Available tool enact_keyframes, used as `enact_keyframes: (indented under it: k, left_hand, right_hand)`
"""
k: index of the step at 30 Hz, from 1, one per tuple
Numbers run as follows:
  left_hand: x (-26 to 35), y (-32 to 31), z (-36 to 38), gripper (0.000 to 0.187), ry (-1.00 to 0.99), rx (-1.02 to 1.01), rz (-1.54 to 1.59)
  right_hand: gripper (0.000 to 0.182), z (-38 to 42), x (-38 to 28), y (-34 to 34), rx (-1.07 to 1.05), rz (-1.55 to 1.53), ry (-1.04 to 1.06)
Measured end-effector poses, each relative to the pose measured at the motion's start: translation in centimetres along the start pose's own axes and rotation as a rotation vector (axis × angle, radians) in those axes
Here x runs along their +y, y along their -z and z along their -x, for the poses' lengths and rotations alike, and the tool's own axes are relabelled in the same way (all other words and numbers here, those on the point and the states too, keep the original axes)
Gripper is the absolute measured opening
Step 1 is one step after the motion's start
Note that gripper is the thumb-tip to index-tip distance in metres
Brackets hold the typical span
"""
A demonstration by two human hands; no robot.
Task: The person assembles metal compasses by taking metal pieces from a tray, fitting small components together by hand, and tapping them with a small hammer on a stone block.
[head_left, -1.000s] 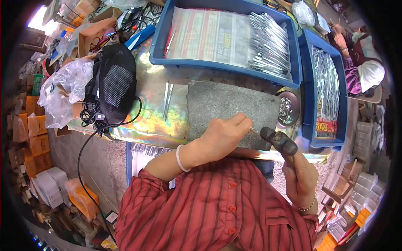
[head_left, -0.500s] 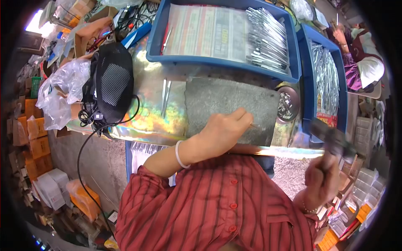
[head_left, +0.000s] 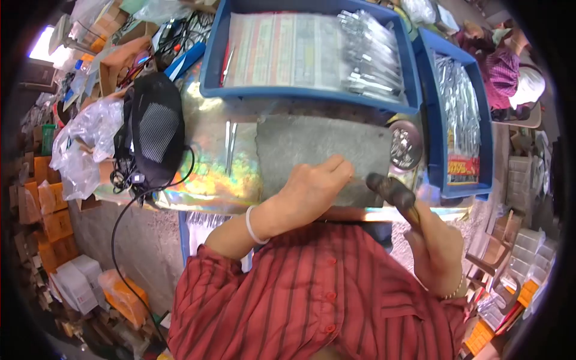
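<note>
My left hand (head_left: pixel 318 189) is closed in a pinch over a dark grey slab (head_left: pixel 318 141). Whatever its fingertips hold is too small and too covered to name. In my right hand (head_left: pixel 435 243) is a hammer (head_left: pixel 393 191), its dark head low over the slab's right edge, just beside my left fingertips. A round dish (head_left: pixel 415 139) of small metal pieces stands right of the slab. To the left lie two slender metal strips (head_left: pixel 230 147) on the shiny tabletop (head_left: pixel 210 123).
Behind the slab, a blue tray (head_left: pixel 312 96) holds a heap of thin metal pieces (head_left: pixel 372 60). Another blue tray (head_left: pixel 429 114) at right holds shiny strips. A black mesh item (head_left: pixel 157 126) and a cable lie left, near plastic bags (head_left: pixel 90 141). Another person (head_left: pixel 504 72) sits far right.
My right hand has swung the hammer inward and left, from out at the right to beside my left fingertips. My left hand stays pinched over the slab. The view has shifted slightly.
</note>
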State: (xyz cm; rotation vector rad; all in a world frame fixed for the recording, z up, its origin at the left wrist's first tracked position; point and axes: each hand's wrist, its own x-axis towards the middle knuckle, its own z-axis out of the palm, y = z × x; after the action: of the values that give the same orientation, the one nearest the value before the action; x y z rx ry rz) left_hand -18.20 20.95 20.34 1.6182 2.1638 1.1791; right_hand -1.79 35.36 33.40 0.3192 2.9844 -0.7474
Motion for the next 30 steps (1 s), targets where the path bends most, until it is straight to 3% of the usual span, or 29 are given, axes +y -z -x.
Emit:
enact_keyframes:
  k: [1, 4, 6, 9, 12, 15, 20, 21, 25, 30]
  left_hand:
    - [-0.4, 0.2, -0.7, 0.014, -0.027, 0.017, -0.011]
    - [-0.1, 0.4, 0.4, 0.006, 0.007, 0.062, 0.182]
    - [0.7, 1.9, 0.2, 0.007, 0.055, 0.199, 0.547]
    - [2.6, 5.8, 0.0, 0.016, 0.423, 0.25, 1.19]
    - [1.5, 6.4, -0.2, 0.017, 0.493, 0.267, 1.523]
    - [0.9, 6.2, -0.3, 0.022, 0.557, 0.217, 1.507]
    - [0.5, 5.0, -0.4, 0.033, 0.685, 0.069, 1.425]
    - [0.3, 4.5, -0.4, 0.035, 0.711, 0.032, 1.412]
    - [0.0, 3.0, -0.1, 0.031, 0.758, -0.049, 1.376]
    - [-0.1, 2.6, -0.2, 0.028, 0.758, -0.094, 1.335]
  right_hand:
    - [0.02, 0.4, -0.2, 0.0, 0.121, 0.019, -0.014]
    - [0.052, 3.0, 2.1, -1.0, 0.254, -0.098, -0.014]
    - [0.051, 0.5, 2.0, -3.6, 0.324, -0.092, -0.053]
    - [0.049, -1.2, 4.4, -8.4, 0.336, 0.003, -0.061]
    - [0.048, -2.4, 5.3, -11.0, 0.356, 0.113, -0.078]
    - [0.041, -2.6, 5.4, -11.0, 0.309, 0.177, -0.083]
    - [0.035, -1.1, 11.7, -10.2, 0.395, 0.14, -0.413]
    - [0.036, -0.6, 13.5, -10.6, 0.401, 0.221, -0.364]
    - [0.041, -0.6, 14.7, -11.7, 0.281, 0.294, -0.579]
    - [0.036, -0.4, 16.4, -12.5, 0.303, 0.271, -0.503]
